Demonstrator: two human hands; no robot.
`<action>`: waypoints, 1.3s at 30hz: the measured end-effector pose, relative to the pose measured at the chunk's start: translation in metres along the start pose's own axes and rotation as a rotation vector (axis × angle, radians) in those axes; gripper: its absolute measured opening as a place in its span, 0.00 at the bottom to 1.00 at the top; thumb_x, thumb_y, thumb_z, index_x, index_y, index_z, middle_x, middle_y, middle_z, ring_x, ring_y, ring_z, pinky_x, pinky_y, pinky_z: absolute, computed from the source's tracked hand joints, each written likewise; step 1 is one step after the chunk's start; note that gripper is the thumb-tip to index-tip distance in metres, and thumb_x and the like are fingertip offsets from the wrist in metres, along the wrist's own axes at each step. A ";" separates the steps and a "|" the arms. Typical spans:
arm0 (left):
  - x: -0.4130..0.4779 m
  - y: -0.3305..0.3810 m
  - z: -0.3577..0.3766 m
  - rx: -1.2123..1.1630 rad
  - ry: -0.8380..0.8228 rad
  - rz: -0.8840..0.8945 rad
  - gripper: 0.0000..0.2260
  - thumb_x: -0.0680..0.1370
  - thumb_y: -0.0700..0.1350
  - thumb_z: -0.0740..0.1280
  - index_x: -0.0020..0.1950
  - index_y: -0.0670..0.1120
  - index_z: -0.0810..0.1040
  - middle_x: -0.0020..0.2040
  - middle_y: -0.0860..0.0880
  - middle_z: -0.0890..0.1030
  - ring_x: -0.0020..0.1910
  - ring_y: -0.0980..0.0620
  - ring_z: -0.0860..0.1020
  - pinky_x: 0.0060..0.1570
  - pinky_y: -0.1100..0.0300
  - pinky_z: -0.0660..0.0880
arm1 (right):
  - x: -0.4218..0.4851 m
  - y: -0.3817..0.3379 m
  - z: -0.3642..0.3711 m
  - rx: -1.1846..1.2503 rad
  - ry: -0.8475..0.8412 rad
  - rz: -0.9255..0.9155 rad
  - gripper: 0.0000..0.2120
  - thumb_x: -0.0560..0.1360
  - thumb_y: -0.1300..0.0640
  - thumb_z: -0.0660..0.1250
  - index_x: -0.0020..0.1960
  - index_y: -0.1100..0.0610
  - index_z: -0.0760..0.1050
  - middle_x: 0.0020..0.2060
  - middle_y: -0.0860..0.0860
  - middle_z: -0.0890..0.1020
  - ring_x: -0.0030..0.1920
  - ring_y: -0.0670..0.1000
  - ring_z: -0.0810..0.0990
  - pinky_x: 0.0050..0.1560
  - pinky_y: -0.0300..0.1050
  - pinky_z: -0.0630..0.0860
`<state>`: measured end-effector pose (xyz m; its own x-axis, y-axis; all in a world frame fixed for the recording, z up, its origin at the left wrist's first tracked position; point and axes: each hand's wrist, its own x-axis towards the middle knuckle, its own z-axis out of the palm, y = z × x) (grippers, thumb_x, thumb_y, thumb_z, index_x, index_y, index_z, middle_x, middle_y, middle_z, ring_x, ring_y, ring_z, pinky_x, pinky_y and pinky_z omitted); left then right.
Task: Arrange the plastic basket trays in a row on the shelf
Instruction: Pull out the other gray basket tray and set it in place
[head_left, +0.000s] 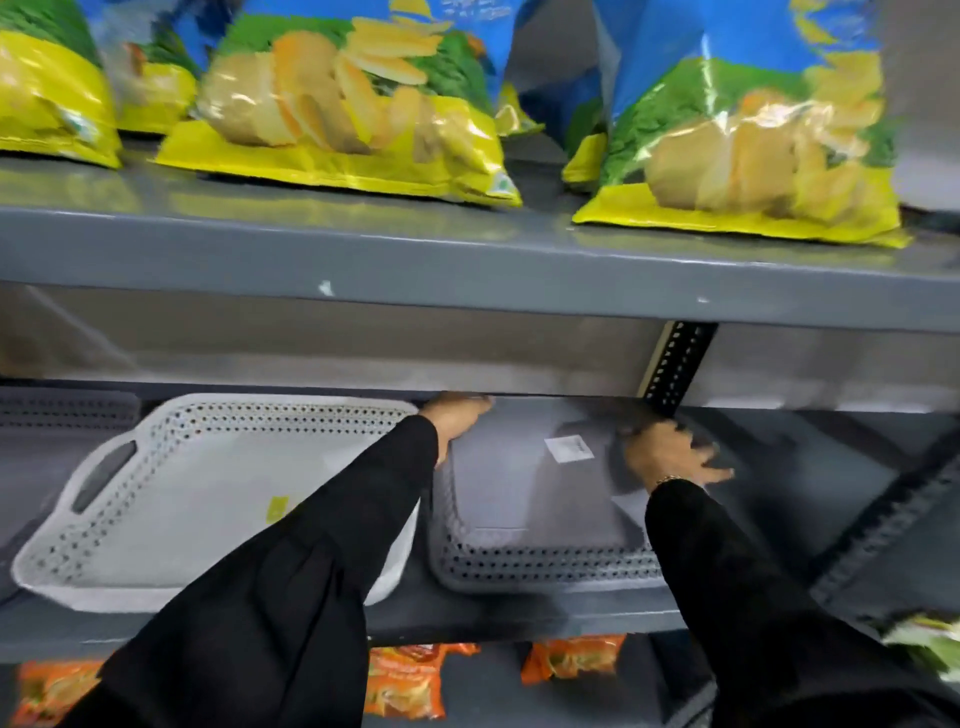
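The grey basket tray (540, 525) lies flat on the middle shelf (467, 618), toward its right part, with its perforated front wall close to the shelf's front edge. A white label (569, 448) sits on its smooth floor, toward the back. The left hand (457, 421) reaches to the tray's back left corner, fingers curled over the rim there; its grip is narrow and appears to hold that rim, though blur hides the fingertips. The right hand (670, 457) rests on the tray's right side near the back, fingers spread and blurred, so I cannot tell whether its grip holds the rim or only presses on it. Both arms wear black sleeves (291, 571), and a thin bracelet (667, 479) shows at the right wrist.

Just beside the grey tray, to its left, the white basket tray (171, 519) lies on the same shelf, turned slightly askew, with a slot handle at its left end and a yellow sticker (276, 509) on its floor. The left sleeve crosses over its right end. A further grey perforated tray (62, 415) shows at the shelf's far left, toward the back.

A black perforated upright (675, 364) stands behind the right hand. On the upper shelf (467, 260), bags of crisps (353, 104) stand in a row along the front edge. Below the middle shelf, orange packets (571, 660) lie on the lower level.
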<state>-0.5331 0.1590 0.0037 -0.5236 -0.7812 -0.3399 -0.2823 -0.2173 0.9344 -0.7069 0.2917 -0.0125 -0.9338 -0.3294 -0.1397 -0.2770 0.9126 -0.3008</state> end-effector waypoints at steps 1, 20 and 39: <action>0.002 -0.002 0.010 0.049 0.035 0.014 0.19 0.79 0.48 0.63 0.69 0.42 0.71 0.59 0.49 0.74 0.51 0.53 0.75 0.47 0.71 0.72 | 0.007 0.006 -0.001 0.014 -0.041 0.026 0.33 0.78 0.42 0.55 0.77 0.59 0.54 0.77 0.58 0.57 0.76 0.65 0.51 0.71 0.69 0.44; 0.015 0.039 -0.001 -0.473 0.257 -0.029 0.34 0.77 0.66 0.48 0.77 0.47 0.58 0.71 0.41 0.71 0.69 0.43 0.72 0.64 0.51 0.68 | 0.065 0.042 -0.055 1.021 0.181 -0.066 0.29 0.78 0.39 0.53 0.57 0.62 0.77 0.54 0.61 0.80 0.61 0.61 0.74 0.63 0.52 0.69; -0.004 0.014 -0.025 0.354 0.132 -0.226 0.05 0.76 0.31 0.65 0.40 0.34 0.74 0.36 0.41 0.76 0.33 0.49 0.75 0.42 0.59 0.80 | 0.124 0.082 -0.043 0.728 -0.383 -0.007 0.08 0.73 0.74 0.61 0.37 0.67 0.74 0.16 0.56 0.76 0.28 0.55 0.75 0.39 0.49 0.74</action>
<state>-0.5150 0.1442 0.0205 -0.3161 -0.8101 -0.4937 -0.6479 -0.1958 0.7362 -0.8550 0.3361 -0.0142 -0.7542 -0.5145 -0.4081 0.0570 0.5678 -0.8212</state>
